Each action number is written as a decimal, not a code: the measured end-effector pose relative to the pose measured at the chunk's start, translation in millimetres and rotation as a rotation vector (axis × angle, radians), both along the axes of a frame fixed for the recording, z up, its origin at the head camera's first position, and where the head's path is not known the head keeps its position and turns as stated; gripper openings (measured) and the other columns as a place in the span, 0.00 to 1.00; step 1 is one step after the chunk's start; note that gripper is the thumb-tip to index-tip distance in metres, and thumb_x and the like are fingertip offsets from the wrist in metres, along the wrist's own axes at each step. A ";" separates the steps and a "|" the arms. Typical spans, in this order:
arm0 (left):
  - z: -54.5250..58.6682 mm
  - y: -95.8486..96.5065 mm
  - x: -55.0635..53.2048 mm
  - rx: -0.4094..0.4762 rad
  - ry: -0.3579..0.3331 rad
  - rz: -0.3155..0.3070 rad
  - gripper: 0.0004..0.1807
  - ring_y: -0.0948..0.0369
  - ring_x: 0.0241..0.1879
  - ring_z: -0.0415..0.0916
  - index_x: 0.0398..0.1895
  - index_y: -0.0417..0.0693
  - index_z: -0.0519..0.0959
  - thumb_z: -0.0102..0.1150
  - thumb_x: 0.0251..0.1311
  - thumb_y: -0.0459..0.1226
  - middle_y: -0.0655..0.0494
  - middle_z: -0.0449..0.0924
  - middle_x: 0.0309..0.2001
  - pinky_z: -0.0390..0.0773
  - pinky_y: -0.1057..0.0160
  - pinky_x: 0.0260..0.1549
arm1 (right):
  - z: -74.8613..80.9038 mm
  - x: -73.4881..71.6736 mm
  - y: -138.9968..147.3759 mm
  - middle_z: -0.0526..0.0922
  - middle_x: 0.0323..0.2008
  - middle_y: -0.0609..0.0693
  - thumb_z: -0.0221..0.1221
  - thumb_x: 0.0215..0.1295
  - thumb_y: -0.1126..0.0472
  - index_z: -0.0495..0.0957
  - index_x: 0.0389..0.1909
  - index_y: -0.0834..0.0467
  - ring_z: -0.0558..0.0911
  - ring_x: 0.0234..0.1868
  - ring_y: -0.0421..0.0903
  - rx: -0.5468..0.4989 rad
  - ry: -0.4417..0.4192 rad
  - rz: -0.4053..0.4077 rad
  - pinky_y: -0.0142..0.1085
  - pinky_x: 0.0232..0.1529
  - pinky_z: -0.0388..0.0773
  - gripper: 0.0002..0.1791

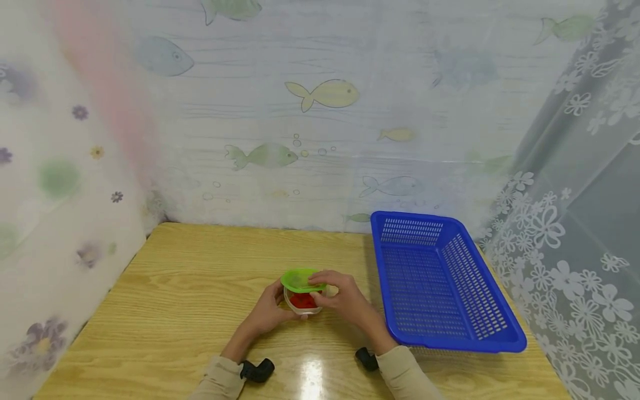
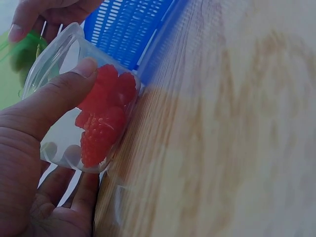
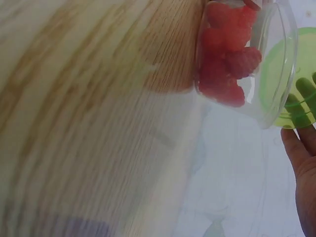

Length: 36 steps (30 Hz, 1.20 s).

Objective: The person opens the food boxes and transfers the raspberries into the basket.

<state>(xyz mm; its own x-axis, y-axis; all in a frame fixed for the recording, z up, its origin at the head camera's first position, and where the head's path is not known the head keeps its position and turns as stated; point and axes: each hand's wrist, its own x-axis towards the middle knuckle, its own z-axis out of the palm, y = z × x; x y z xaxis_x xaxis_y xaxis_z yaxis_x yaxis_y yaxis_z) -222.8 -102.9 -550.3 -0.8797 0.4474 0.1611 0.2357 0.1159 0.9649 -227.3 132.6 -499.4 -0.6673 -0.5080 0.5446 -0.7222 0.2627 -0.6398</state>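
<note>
A small clear plastic container [image 1: 311, 311] stands on the table with several raspberries [image 2: 109, 118] inside. My left hand [image 1: 266, 315] grips it from the left; in the left wrist view the thumb lies along the near wall and the other fingers are round the far side. A green lid [image 1: 295, 280] is tilted above the container's mouth. My right hand [image 1: 346, 300] pinches the lid's right edge, fingers on top and thumb below. Through the translucent lid [image 3: 302, 47] in the right wrist view, some of the fingers show. The container's rim is partly hidden by the lid in the head view.
A blue plastic basket [image 1: 382, 278] with slotted walls stands on the right of the wooden table [image 1: 190, 278], close to my right forearm. A fish-patterned curtain [image 1: 320, 139] hangs behind the table, and a lace-patterned sheet [image 1: 565, 266] hangs at the right.
</note>
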 end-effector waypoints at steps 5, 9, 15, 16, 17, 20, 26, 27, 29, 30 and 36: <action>1.6 -0.2 1.2 -0.002 -0.018 0.009 0.44 0.49 0.69 0.70 0.72 0.50 0.68 0.80 0.51 0.35 0.49 0.74 0.67 0.67 0.46 0.70 | -0.6 -2.5 -2.1 0.87 0.49 0.57 0.69 0.62 0.70 0.85 0.49 0.63 0.85 0.52 0.54 0.008 0.008 0.018 0.43 0.52 0.84 0.14; 2.0 -0.5 1.6 -0.017 -0.026 0.025 0.45 0.48 0.69 0.69 0.72 0.50 0.67 0.80 0.50 0.36 0.48 0.73 0.67 0.67 0.46 0.70 | 3.6 -2.6 -4.5 0.87 0.50 0.55 0.67 0.65 0.68 0.85 0.51 0.60 0.85 0.52 0.52 0.023 -0.028 -0.004 0.45 0.51 0.85 0.13; 2.1 -0.3 1.2 -0.022 -0.031 0.035 0.47 0.47 0.69 0.69 0.73 0.48 0.66 0.80 0.50 0.36 0.45 0.72 0.68 0.67 0.45 0.70 | 12.4 -4.6 -9.3 0.86 0.50 0.54 0.65 0.66 0.69 0.84 0.52 0.60 0.86 0.50 0.50 0.026 -0.068 -0.048 0.54 0.48 0.85 0.14; 1.9 -0.1 0.9 -0.017 -0.029 0.032 0.47 0.47 0.69 0.69 0.74 0.48 0.65 0.80 0.50 0.36 0.45 0.72 0.69 0.66 0.45 0.70 | 13.1 -5.8 -10.0 0.87 0.49 0.54 0.65 0.66 0.70 0.84 0.52 0.61 0.86 0.50 0.50 0.025 -0.057 -0.058 0.52 0.48 0.85 0.14; 1.9 0.1 0.7 -0.012 -0.028 0.028 0.48 0.47 0.70 0.69 0.75 0.48 0.64 0.80 0.50 0.36 0.44 0.71 0.69 0.66 0.44 0.70 | 13.4 -7.3 -10.7 0.87 0.48 0.54 0.65 0.66 0.70 0.84 0.51 0.61 0.86 0.49 0.50 0.026 -0.038 -0.071 0.51 0.48 0.85 0.14; 2.0 0.7 0.3 0.002 -0.024 0.017 0.52 0.47 0.71 0.67 0.77 0.48 0.61 0.80 0.50 0.36 0.44 0.69 0.71 0.64 0.44 0.71 | 13.9 -11.7 -12.6 0.88 0.46 0.53 0.65 0.65 0.71 0.85 0.50 0.60 0.85 0.48 0.48 0.016 0.021 -0.112 0.45 0.50 0.85 0.13; 2.1 1.7 -0.2 0.004 -0.019 0.018 0.54 0.47 0.72 0.66 0.79 0.54 0.59 0.80 0.49 0.36 0.44 0.67 0.72 0.64 0.45 0.71 | 12.2 -18.7 -16.7 0.88 0.43 0.51 0.64 0.65 0.72 0.85 0.47 0.60 0.84 0.46 0.47 -0.052 -0.002 -0.176 0.46 0.53 0.84 0.11; 2.2 1.8 -0.2 0.004 -0.018 0.020 0.54 0.47 0.71 0.66 0.79 0.54 0.59 0.80 0.49 0.36 0.44 0.68 0.72 0.64 0.45 0.71 | 16.5 -16.9 -18.3 0.88 0.42 0.53 0.64 0.65 0.73 0.85 0.46 0.61 0.85 0.46 0.49 -0.071 -0.017 -0.183 0.47 0.53 0.84 0.11; 2.6 2.0 -0.3 0.009 -0.016 0.022 0.53 0.47 0.71 0.67 0.78 0.54 0.60 0.81 0.49 0.35 0.43 0.68 0.71 0.64 0.46 0.71 | 25.6 -12.3 -21.3 0.88 0.42 0.57 0.63 0.65 0.75 0.84 0.46 0.65 0.85 0.45 0.52 -0.109 -0.052 -0.200 0.50 0.53 0.84 0.10; 2.7 2.0 -0.4 0.010 -0.013 0.023 0.53 0.47 0.71 0.67 0.78 0.53 0.61 0.81 0.48 0.35 0.43 0.68 0.71 0.64 0.47 0.71 | 30.7 -9.9 -22.8 0.88 0.42 0.58 0.62 0.65 0.75 0.84 0.46 0.67 0.86 0.45 0.53 -0.131 -0.073 -0.207 0.50 0.52 0.84 0.10; 2.1 2.1 -1.7 0.022 -0.004 0.027 0.54 0.47 0.71 0.68 0.78 0.48 0.61 0.81 0.47 0.34 0.42 0.69 0.70 0.64 0.49 0.71 | 49.0 -3.0 -26.9 0.86 0.42 0.64 0.59 0.68 0.76 0.81 0.47 0.72 0.86 0.43 0.57 -0.223 -0.165 -0.257 0.41 0.48 0.85 0.09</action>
